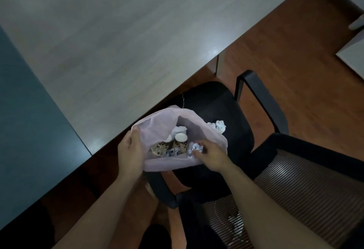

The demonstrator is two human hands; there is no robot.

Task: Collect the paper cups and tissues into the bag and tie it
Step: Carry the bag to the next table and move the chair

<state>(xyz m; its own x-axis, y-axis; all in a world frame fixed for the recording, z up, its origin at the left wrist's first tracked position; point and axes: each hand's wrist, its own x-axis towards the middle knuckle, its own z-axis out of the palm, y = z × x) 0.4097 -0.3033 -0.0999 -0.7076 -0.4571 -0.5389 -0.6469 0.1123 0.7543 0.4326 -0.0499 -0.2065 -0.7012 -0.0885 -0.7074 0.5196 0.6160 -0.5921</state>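
Note:
A pale pink plastic bag (157, 128) lies open on the black seat of an office chair (232, 110). My left hand (131, 150) grips the bag's left rim and holds the mouth wide. Inside lie spotted paper cups (171, 146) with white bottoms and a crumpled tissue (172, 152). My right hand (209, 155) is at the bag's right opening, its fingers pinching a crumpled white tissue (196, 147) just inside the rim. Another crumpled tissue (218, 126) lies on the seat outside the bag, to its upper right.
A grey wooden desk (118, 41) fills the upper left, its edge running diagonally just above the bag. The chair's armrest (260, 99) and mesh back (295, 189) stand to the right. Brown floor (295, 51) lies beyond.

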